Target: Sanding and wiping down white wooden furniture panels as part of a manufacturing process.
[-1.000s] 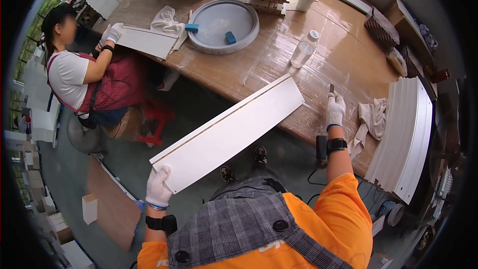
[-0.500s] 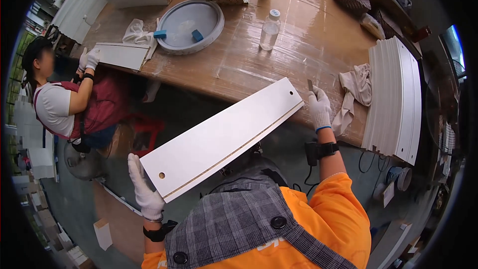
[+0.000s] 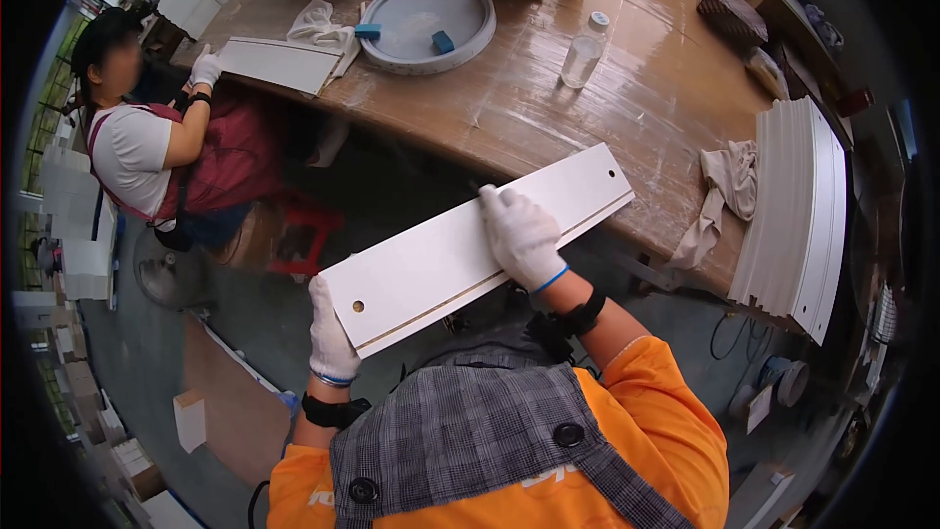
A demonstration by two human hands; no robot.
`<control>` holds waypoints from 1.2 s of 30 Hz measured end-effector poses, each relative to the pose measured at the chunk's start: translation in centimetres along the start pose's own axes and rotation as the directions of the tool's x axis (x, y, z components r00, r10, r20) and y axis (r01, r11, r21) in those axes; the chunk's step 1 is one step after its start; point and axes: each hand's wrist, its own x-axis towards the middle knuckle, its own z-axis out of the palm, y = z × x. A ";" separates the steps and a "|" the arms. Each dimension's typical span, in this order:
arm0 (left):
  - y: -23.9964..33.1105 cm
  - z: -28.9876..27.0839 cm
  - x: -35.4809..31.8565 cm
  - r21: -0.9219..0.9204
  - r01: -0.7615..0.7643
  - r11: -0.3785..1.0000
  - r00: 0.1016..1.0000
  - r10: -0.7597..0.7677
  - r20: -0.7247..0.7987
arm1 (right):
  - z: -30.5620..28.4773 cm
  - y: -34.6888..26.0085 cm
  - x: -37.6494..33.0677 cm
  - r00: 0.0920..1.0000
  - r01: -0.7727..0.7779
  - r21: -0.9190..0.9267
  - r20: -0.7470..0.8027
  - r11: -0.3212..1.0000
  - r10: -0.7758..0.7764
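Observation:
A long white board (image 3: 421, 279) with a groove along its near edge and a hole near each end lies slanted in front of me, its far end over the table edge. Gloved in white, my left hand (image 3: 333, 338) grips the board's lower left end, fingers partly hidden behind it. My right hand (image 3: 522, 240), also gloved, is closed over the middle of the board's top face. A small flat metal blade (image 3: 475, 186), dark and blurred, pokes out past its fingertips; most of it is hidden by the hand.
On the brown film-covered table (image 3: 646, 98) stand a clear bottle (image 3: 584, 54), a round grey tray (image 3: 480, 51) with blue blocks, and a beige cloth (image 3: 723, 198). White boards (image 3: 788, 216) are stacked at the right. A co-worker (image 3: 147, 147) sits at the left, hands on another board.
My right hand has moved left with the blade, from beyond the board's far end onto its top face. The board has shifted slightly rightward, still in my left hand.

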 end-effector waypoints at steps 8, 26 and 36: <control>-1.0 -2.2 1.0 0.020 0.021 1.000 1.000 -0.020 -0.024 | -0.3 4.1 0.5 0.944 -0.227 0.255 -0.180 0.940 0.277; -3.1 -3.7 -0.5 -0.640 0.347 0.686 0.911 -0.082 0.405 | -1.0 -14.3 -1.4 0.962 0.271 0.253 -0.044 0.929 -0.269; -1.0 -2.8 0.5 -0.617 0.339 0.710 0.929 -0.147 0.341 | -1.1 -11.4 -5.9 0.930 0.338 0.349 0.018 0.874 -0.366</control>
